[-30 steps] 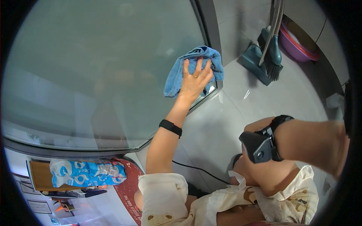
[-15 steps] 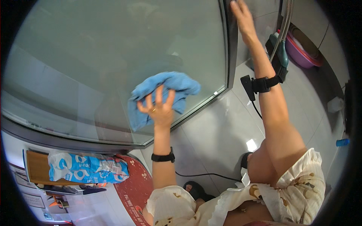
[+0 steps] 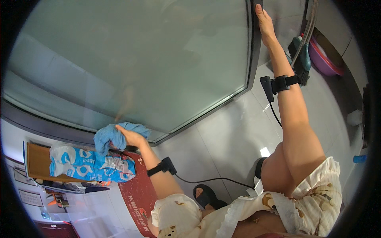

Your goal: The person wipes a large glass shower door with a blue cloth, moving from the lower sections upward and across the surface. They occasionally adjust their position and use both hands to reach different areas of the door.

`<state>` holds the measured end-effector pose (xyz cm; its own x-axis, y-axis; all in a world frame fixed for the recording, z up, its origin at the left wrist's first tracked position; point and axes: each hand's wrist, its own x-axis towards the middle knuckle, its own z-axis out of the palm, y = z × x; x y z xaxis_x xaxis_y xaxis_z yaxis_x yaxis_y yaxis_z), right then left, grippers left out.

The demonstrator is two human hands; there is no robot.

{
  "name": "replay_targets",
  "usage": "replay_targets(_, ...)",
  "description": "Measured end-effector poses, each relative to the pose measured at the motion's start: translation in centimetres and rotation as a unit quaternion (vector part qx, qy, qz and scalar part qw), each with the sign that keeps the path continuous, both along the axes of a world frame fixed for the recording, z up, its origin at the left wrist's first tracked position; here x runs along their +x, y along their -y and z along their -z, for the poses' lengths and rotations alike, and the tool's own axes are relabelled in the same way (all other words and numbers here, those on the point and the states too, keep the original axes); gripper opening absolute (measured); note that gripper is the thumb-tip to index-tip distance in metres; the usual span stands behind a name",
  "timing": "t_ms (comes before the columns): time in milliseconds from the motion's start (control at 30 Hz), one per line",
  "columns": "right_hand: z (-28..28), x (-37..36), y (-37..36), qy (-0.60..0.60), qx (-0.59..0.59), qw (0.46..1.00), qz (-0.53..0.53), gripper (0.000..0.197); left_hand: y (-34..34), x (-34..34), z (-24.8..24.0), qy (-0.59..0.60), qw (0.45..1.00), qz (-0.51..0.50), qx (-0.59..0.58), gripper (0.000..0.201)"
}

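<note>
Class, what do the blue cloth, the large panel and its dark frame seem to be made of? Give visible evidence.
Blue cloth: probably cotton or microfibre, matte; it bunches softly. Large panel: likely glass, smooth and glossy; it shows reflections. Dark frame: perhaps coated metal, possibly plastic; smooth, opaque and rigid-looking.

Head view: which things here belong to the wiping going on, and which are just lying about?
In use:
- blue cloth, in the left hand
- glass panel
- dark frame, with the right hand at it

Lying about:
- broom
- purple basin
- blue-and-white package
- red mat
</note>
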<state>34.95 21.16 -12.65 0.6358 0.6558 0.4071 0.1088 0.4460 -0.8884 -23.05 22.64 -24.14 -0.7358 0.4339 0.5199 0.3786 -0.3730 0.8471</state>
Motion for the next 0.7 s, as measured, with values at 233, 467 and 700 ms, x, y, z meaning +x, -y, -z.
replay_targets(233, -0.3, -1.1, 0.2, 0.054, 0.034, 0.997, 0.044, 0.066, -0.9, 6.6, -1.0, -0.183, 0.941, -0.278, -0.059, 0.066)
replay_targets(467, -0.5, -1.9, 0.6, 0.052, 0.042, 0.998, 0.022, 0.065, -0.3, 17.8, -4.9, -0.178, 0.974, -0.127, -0.061, 0.064)
replay_targets(700, -0.6, -2.4, 0.1, 0.095, 0.029, 0.995, 0.028, 0.063, 2.6, 35.3, -3.8, -0.238, 0.957, 0.131, 0.099, 0.051)
